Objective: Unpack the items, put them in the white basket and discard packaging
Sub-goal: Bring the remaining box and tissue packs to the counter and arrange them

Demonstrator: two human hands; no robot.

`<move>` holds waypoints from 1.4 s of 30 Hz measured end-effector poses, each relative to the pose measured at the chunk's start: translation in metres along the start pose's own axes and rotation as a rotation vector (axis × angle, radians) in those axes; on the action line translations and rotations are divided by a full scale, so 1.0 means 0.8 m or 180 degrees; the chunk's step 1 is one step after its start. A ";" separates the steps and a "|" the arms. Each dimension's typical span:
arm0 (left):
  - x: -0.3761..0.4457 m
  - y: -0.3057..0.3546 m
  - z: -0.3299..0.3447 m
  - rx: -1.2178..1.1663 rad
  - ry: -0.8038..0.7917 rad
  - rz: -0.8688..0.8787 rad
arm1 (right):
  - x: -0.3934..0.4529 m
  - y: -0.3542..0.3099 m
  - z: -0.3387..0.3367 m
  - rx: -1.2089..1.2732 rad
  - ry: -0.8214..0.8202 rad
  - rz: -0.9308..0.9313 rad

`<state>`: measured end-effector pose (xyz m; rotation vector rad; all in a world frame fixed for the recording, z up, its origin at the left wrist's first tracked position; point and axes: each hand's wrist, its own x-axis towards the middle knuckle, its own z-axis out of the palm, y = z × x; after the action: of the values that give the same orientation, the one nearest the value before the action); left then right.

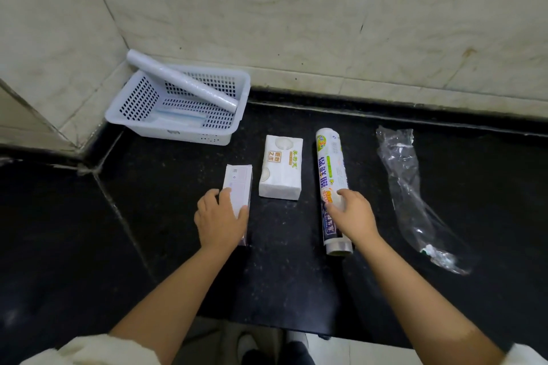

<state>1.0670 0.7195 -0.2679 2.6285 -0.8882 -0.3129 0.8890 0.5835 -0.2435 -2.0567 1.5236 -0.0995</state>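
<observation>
Tissue pack [281, 167] lies between box [238, 184] and roll [330, 169]; left hand [221, 218] grips box, right hand [351, 212] grips roll.

Tabletop [281, 290]: black polished stone, speckled. Basket [142, 104]: white perforated plastic. Discarded wrapper [415, 201]: clear crinkled film, glossy. Tissue pack [280, 169]: matt soft wrap.

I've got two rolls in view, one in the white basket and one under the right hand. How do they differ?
The plain roll is unprinted white; the printed roll still wears a colourful wrapper. The plain roll leans tilted in the white basket, its top end past the rim; the printed roll lies flat on the black counter, gripped by the right hand. Both are long cylinders.
</observation>
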 end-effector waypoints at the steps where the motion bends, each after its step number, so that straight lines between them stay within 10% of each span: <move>1: -0.001 0.004 -0.001 0.0022 -0.0005 0.0073 | 0.000 0.003 0.001 -0.0027 -0.0004 0.0108; 21: -0.009 0.010 -0.018 0.0557 -0.0181 0.0844 | 0.075 -0.108 0.053 -0.0065 -0.0435 -0.0185; 29: -0.010 -0.039 -0.034 0.0407 -0.0003 0.0256 | 0.106 -0.153 0.073 0.0165 -0.0570 0.0767; 42: -0.016 -0.062 -0.060 0.0355 0.0334 -0.0573 | 0.096 -0.138 0.079 -0.0440 -0.0611 0.0376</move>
<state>1.0986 0.7763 -0.2424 2.8053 -0.6541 -0.1724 1.0344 0.5605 -0.2634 -2.0100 1.5641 0.2478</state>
